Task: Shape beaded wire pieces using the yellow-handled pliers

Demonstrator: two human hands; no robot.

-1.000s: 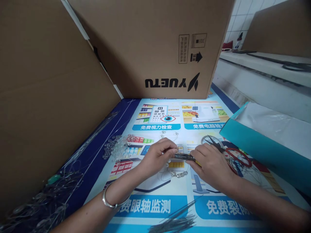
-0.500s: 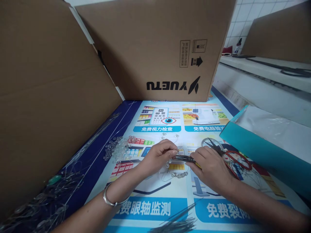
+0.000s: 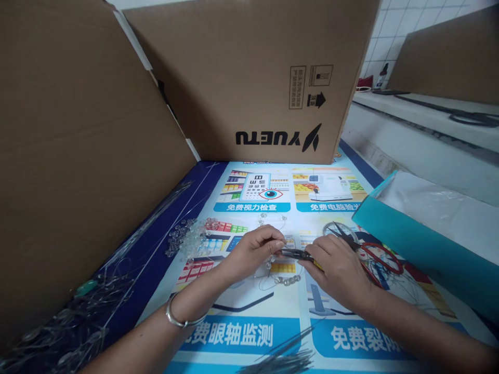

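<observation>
My right hand (image 3: 338, 262) is wrapped round a pair of pliers (image 3: 295, 254), whose dark jaws point left and meet my left fingertips. With thumb and forefinger, my left hand (image 3: 260, 248) pinches a thin wire (image 3: 293, 242) that curves up beside the jaws. Where the jaws touch the wire is too small to make out. Clear beads (image 3: 270, 264) hang just below the left fingers. A short row of clear beads (image 3: 289, 280) on wire lies on the printed sheet under the pliers.
Loose clear beads (image 3: 191, 236) are heaped at left. Red-handled scissors (image 3: 380, 258) lie by my right hand, beside a teal box (image 3: 421, 236). Cut wires (image 3: 283, 358) lie in front, and tangled wire pieces (image 3: 89, 311) at lower left. Cardboard (image 3: 249, 78) walls the back and left.
Hardly anything differs. Both hands and the pliers keep their places, and the view has shifted very slightly.
</observation>
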